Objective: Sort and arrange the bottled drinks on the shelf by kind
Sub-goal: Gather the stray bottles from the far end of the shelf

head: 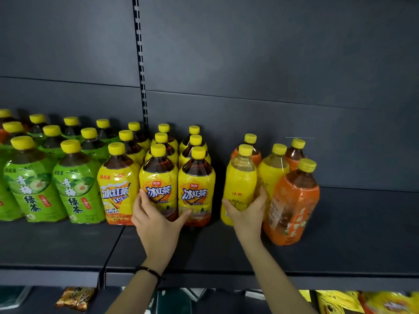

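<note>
the front iced tea bottle (158, 184) stands on the dark shelf (204, 250) just below centre, with the left hand (156, 220) curled round its lower half, thumb at 3 o'clock. across a gap at 3 o'clock, the right hand (247, 211) clasps a plain yellow bottle (239, 177) low down. an orange bottle (292, 200) stands just beside it at 3 o'clock, and green tea bottles (34, 184) at 9 o'clock
</note>
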`<action>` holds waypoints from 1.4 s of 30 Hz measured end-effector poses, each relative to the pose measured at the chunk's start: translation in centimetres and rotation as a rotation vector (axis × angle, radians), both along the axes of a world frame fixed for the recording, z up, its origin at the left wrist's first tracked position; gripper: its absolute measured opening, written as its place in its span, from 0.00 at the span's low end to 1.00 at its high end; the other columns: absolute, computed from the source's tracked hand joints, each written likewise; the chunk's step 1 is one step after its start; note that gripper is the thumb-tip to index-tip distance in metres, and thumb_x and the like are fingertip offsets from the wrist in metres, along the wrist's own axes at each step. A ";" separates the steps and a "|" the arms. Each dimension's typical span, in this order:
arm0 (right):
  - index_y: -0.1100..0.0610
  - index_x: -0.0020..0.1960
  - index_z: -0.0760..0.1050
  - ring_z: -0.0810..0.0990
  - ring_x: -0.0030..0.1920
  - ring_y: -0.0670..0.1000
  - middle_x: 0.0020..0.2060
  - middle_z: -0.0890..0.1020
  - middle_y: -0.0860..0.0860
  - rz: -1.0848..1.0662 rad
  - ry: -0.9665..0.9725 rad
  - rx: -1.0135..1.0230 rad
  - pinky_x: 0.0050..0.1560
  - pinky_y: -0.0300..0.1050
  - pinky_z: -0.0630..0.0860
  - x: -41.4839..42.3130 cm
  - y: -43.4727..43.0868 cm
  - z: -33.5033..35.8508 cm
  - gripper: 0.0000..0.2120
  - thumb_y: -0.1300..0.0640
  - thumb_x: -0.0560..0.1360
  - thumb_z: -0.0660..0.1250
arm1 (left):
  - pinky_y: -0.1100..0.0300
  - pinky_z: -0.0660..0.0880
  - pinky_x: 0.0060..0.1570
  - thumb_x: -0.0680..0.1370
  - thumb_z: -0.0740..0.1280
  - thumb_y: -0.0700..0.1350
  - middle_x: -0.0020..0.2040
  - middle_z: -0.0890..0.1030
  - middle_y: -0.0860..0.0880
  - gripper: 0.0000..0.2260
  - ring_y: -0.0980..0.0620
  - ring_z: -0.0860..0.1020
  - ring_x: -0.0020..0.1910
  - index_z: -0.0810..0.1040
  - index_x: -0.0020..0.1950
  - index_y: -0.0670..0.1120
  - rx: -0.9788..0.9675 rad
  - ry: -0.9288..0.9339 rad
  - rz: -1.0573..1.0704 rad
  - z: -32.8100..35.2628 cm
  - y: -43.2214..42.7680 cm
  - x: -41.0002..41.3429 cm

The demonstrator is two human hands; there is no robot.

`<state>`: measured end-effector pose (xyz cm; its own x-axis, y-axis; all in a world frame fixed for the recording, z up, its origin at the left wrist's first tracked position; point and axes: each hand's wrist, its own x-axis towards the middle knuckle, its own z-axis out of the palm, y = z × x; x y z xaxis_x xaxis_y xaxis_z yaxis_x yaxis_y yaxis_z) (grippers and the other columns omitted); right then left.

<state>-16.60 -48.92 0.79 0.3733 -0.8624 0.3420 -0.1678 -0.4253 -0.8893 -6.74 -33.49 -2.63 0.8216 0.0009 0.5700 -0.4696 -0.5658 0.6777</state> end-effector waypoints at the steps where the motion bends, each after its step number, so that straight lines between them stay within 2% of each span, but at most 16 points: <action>1: 0.57 0.75 0.52 0.62 0.71 0.57 0.71 0.63 0.57 0.045 0.010 0.049 0.68 0.51 0.65 0.3 -0.4 0.0 0.52 0.49 0.62 0.80 | 0.42 0.64 0.63 0.59 0.80 0.57 0.69 0.65 0.35 0.55 0.35 0.65 0.66 0.56 0.75 0.36 -0.015 0.008 -0.008 0.0 0.0 0.0; 5: 0.57 0.72 0.59 0.68 0.67 0.57 0.66 0.69 0.56 0.030 0.100 -0.008 0.62 0.52 0.71 0.4 -1.4 -0.6 0.47 0.43 0.62 0.78 | 0.45 0.62 0.64 0.64 0.80 0.48 0.70 0.63 0.35 0.46 0.37 0.62 0.68 0.59 0.74 0.38 -0.148 0.070 -0.053 0.6 0.4 -0.9; 7: 0.56 0.70 0.62 0.71 0.64 0.55 0.63 0.71 0.55 0.065 0.089 -0.033 0.59 0.50 0.72 -0.2 -1.6 -0.9 0.44 0.42 0.62 0.78 | 0.50 0.63 0.63 0.66 0.78 0.43 0.68 0.65 0.38 0.38 0.42 0.63 0.66 0.64 0.71 0.41 -0.179 0.042 -0.101 0.2 0.7 -2.5; 10: 0.53 0.67 0.64 0.71 0.59 0.49 0.60 0.72 0.52 0.172 0.054 -0.053 0.55 0.44 0.71 -1.6 -1.4 -0.9 0.41 0.44 0.60 0.79 | 0.51 0.71 0.63 0.71 0.74 0.41 0.63 0.71 0.51 0.28 0.56 0.68 0.63 0.67 0.67 0.51 -0.159 0.038 -0.433 -0.9 -0.1 -5.7; 13: 0.50 0.66 0.64 0.72 0.61 0.47 0.60 0.72 0.49 0.322 0.027 -0.001 0.60 0.49 0.75 -2.9 -1.3 -1.3 0.42 0.41 0.57 0.79 | 0.55 0.68 0.68 0.72 0.73 0.46 0.68 0.67 0.59 0.33 0.60 0.65 0.69 0.60 0.72 0.56 -0.114 0.158 -0.673 -1.1 -2.4 -7.6; 16: 0.42 0.67 0.61 0.71 0.64 0.44 0.63 0.71 0.44 0.456 -0.010 0.035 0.64 0.47 0.72 -4.8 -1.7 -1.7 0.41 0.39 0.59 0.77 | 0.52 0.65 0.71 0.69 0.76 0.51 0.73 0.63 0.58 0.42 0.60 0.62 0.72 0.54 0.75 0.57 -0.235 0.343 -0.781 -0.4 -4.6 -7.7; 19: 0.39 0.69 0.54 0.70 0.64 0.41 0.68 0.68 0.42 0.474 -0.040 0.068 0.63 0.45 0.72 -6.8 -2.4 -1.7 0.40 0.39 0.64 0.73 | 0.51 0.66 0.70 0.64 0.79 0.51 0.71 0.65 0.56 0.45 0.58 0.64 0.70 0.55 0.73 0.60 -0.221 0.378 -0.764 0.4 -5.4 -7.0; 22: 0.42 0.74 0.49 0.63 0.72 0.45 0.74 0.59 0.42 0.454 -0.017 0.012 0.69 0.48 0.67 -7.8 -3.4 -2.2 0.46 0.34 0.65 0.70 | 0.53 0.66 0.67 0.61 0.81 0.51 0.64 0.64 0.53 0.48 0.55 0.64 0.67 0.57 0.74 0.56 -0.166 0.344 -0.648 0.3 -6.2 -7.3; 24: 0.42 0.75 0.48 0.59 0.73 0.43 0.73 0.58 0.38 0.410 -0.026 -0.011 0.72 0.47 0.62 -8.0 -4.2 -2.3 0.47 0.34 0.65 0.70 | 0.54 0.68 0.64 0.61 0.81 0.51 0.60 0.62 0.53 0.47 0.54 0.64 0.65 0.60 0.74 0.51 -0.182 0.292 -0.548 -0.3 -7.0 -8.3; 26: 0.43 0.74 0.50 0.61 0.72 0.41 0.70 0.60 0.33 0.354 -0.064 -0.020 0.72 0.45 0.62 -7.8 -5.3 -2.0 0.44 0.38 0.66 0.71 | 0.55 0.69 0.61 0.59 0.81 0.51 0.58 0.63 0.53 0.45 0.54 0.65 0.62 0.63 0.70 0.47 -0.234 0.231 -0.426 -0.7 -8.0 -9.4; 27: 0.45 0.73 0.54 0.63 0.71 0.42 0.69 0.63 0.35 0.322 -0.079 -0.024 0.72 0.47 0.63 -7.3 -6.1 -1.8 0.42 0.39 0.67 0.72 | 0.55 0.70 0.60 0.58 0.82 0.50 0.57 0.64 0.53 0.44 0.54 0.65 0.60 0.65 0.68 0.45 -0.262 0.211 -0.371 -0.7 -8.6 -9.8; 29: 0.50 0.74 0.56 0.66 0.71 0.48 0.70 0.67 0.46 0.276 -0.068 -0.004 0.71 0.54 0.65 -6.1 -7.7 -1.5 0.44 0.41 0.66 0.75 | 0.56 0.69 0.57 0.55 0.83 0.49 0.56 0.65 0.51 0.43 0.54 0.65 0.58 0.66 0.65 0.42 -0.304 0.199 -0.314 -0.7 -9.4 -10.2; 32: 0.51 0.77 0.49 0.61 0.73 0.52 0.74 0.61 0.51 0.285 -0.030 0.075 0.73 0.56 0.61 -4.5 -9.4 -0.9 0.49 0.47 0.66 0.76 | 0.55 0.72 0.57 0.54 0.83 0.51 0.59 0.68 0.50 0.44 0.51 0.69 0.60 0.62 0.63 0.48 -0.372 0.264 -0.377 -1.0 -9.9 -9.9; 34: 0.50 0.77 0.48 0.58 0.74 0.53 0.75 0.59 0.51 0.250 -0.008 0.099 0.74 0.56 0.59 -3.9 -10.6 -1.0 0.50 0.46 0.66 0.76 | 0.54 0.75 0.58 0.56 0.82 0.50 0.61 0.69 0.49 0.43 0.50 0.72 0.61 0.58 0.61 0.54 -0.415 0.326 -0.462 -1.1 -10.1 -9.9; 38: 0.49 0.75 0.52 0.63 0.72 0.54 0.73 0.64 0.52 0.211 0.021 0.149 0.71 0.59 0.63 -3.5 -11.6 -1.2 0.50 0.44 0.62 0.78 | 0.55 0.75 0.58 0.57 0.83 0.49 0.61 0.68 0.50 0.44 0.51 0.71 0.61 0.56 0.61 0.53 -0.407 0.349 -0.516 -0.8 -9.7 -9.6; 42: 0.47 0.70 0.56 0.68 0.68 0.53 0.67 0.67 0.51 0.236 0.005 0.141 0.67 0.55 0.69 -4.3 -10.6 -1.4 0.49 0.41 0.57 0.80 | 0.54 0.76 0.56 0.53 0.80 0.61 0.63 0.69 0.51 0.49 0.54 0.71 0.61 0.58 0.67 0.56 -0.400 0.403 -0.583 -0.6 -8.3 -9.1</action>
<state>-20.91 -59.56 -0.58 0.5710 -0.7903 0.2222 -0.0837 -0.3253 -0.9419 -15.79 -41.77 -3.28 0.8947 -0.3499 0.2775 -0.2907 0.0154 0.9567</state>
